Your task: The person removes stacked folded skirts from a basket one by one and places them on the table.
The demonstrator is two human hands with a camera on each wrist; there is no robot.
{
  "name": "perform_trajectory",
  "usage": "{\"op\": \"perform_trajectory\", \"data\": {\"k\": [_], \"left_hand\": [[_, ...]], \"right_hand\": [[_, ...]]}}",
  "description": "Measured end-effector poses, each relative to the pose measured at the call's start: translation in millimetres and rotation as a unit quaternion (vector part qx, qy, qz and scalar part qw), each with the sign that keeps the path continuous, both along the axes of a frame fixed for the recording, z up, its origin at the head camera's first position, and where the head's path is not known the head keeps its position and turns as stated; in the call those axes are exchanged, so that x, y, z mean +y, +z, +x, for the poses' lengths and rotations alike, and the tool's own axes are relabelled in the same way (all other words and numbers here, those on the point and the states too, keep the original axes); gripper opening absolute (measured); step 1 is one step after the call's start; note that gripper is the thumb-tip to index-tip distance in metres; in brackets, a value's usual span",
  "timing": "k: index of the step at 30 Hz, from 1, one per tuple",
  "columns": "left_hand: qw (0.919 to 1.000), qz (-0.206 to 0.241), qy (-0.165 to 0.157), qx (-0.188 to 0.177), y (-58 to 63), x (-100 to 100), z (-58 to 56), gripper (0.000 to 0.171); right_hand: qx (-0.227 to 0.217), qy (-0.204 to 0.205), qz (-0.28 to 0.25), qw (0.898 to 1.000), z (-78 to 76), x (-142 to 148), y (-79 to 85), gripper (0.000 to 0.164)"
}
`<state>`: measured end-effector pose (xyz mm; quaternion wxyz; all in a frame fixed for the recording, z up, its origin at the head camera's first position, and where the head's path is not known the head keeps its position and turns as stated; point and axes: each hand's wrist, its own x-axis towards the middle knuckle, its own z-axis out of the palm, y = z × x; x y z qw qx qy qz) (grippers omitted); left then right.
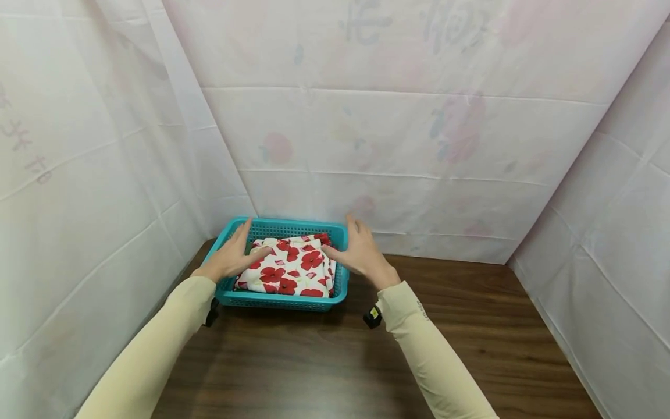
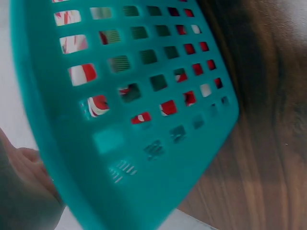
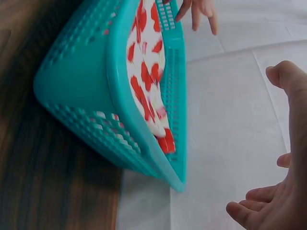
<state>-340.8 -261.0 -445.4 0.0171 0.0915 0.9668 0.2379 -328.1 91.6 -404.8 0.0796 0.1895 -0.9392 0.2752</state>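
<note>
A teal plastic basket point(image 1: 282, 299) stands on the table near the back left corner. Folded white cloth with red flowers point(image 1: 293, 267) lies inside it. Over the basket's left side hovers my left hand point(image 1: 232, 256), its fingers spread and holding nothing. My right hand point(image 1: 362, 251) is at the right side, fingers extended, thumb pointing in over the cloth. In the right wrist view the right hand point(image 3: 273, 191) is apart from the basket point(image 3: 115, 72). The left wrist view shows the basket's perforated wall point(image 2: 158, 62), with part of the left hand point(image 2: 29, 187) behind the rim.
The dark wooden table point(image 1: 445, 326) extends to the right and front of the basket. White printed sheeting hangs as a back wall point(image 1: 392, 145), a left wall point(image 1: 89, 174) and a right wall point(image 1: 612, 250). The basket stands close to the back and left sheets.
</note>
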Motion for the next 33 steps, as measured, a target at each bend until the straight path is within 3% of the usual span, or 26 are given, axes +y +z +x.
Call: {"op": "perform_trajectory", "data": {"k": [7, 12, 19, 26, 33], "left_hand": [[0.9997, 0.004, 0.010, -0.021, -9.4, 1, 3.6, 0.117], [0.9996, 0.000, 0.008, -0.026, -17.3, 5, 4.6, 0.119], [0.9983, 0.027, 0.003, -0.051, -26.2, 6, 6.0, 0.123], [0.9946, 0.021, 0.012, -0.101, -27.5, 3, 7.6, 0.128], [0.9903, 0.017, 0.021, -0.136, -25.7, 2, 10.0, 0.129]], "right_hand": [[-0.034, 0.025, -0.024, 0.999, 6.0, -23, -11.0, 0.108], [-0.078, 0.023, -0.045, 0.996, 11.9, -35, -23.7, 0.108], [-0.121, 0.024, -0.062, 0.990, 20.5, -48, -37.8, 0.106], [-0.128, 0.025, -0.062, 0.990, 27.3, -60, -43.8, 0.106], [-0.182, 0.002, -0.095, 0.979, 32.6, -71, -47.6, 0.107]]}}
